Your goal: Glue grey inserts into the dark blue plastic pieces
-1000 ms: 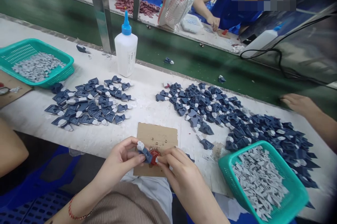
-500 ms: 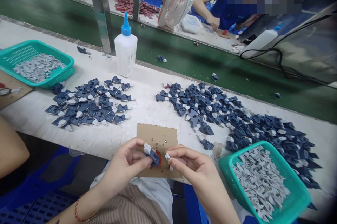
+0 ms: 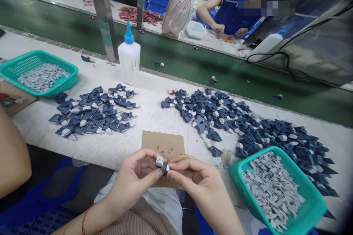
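The navy plastic part (image 3: 162, 166) is above the cardboard square (image 3: 162, 139), clamped between the thumb and fingers of the left hand (image 3: 135, 176). The right hand (image 3: 197, 176) pinches a small light-grey piece (image 3: 167, 168) at the part's end, so the hands meet there. Beyond the cardboard square, a white squeeze bottle (image 3: 129, 62) stands on the bench (image 3: 149, 99); to its right, a green basket (image 3: 237, 181) holds grey pieces.

We are in a factory assembly workshop, with a green belt (image 3: 187, 56) between benches, baskets (image 3: 317, 205) of small parts, a glue bottle (image 3: 129, 62) and seated co-workers (image 3: 228, 10).
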A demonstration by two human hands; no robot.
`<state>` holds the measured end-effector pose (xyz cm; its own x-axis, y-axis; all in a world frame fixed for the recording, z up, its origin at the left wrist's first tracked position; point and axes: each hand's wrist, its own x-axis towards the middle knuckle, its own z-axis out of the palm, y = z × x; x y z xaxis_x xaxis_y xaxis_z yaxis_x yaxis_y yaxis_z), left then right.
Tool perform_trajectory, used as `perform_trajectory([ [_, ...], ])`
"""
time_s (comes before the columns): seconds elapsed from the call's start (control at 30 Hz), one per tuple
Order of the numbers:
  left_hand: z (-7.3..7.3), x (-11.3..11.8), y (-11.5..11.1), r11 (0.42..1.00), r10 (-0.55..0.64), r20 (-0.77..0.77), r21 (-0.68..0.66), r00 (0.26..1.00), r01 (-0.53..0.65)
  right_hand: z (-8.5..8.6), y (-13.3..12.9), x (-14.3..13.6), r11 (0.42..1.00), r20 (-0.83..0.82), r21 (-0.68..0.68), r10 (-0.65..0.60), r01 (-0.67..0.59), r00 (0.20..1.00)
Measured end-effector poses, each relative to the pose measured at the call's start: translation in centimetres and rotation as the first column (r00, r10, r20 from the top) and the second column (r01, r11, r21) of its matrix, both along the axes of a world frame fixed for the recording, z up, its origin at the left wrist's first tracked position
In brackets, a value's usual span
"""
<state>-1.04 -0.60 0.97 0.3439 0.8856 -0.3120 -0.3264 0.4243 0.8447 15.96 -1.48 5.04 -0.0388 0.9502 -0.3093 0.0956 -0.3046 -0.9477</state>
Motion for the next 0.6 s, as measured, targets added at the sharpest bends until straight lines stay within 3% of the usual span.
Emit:
perform_trajectory([
  [0.17,0.3,-0.1,-0.1,0.997,-0.062,0.027,0.051,0.998,0.060,0.1,0.3,0.1,0.986,-0.223,-0.169,-0.027,-0.012,0.974],
  [0.3,0.8,-0.2,0.1,0.989,-0.110,0.024,0.105,0.994,0.107,-0.6,-0.1,-0.2,0.978,-0.325,-0.202,-0.111,0.045,0.939],
  [0.5,1.3,0.7,1.7,0.989,-0.124,-0.061,0.072,0.990,0.128,-2.0,-1.0,-0.7,0.974,-0.228,-0.023,-0.226,0.226,0.947],
  [0.6,1.5,1.1,4.2,0.972,-0.105,-0.162,0.193,0.981,0.136,-2.8,-1.1,0.1,0.966,-0.142,0.096,-0.224,0.238,0.964],
])
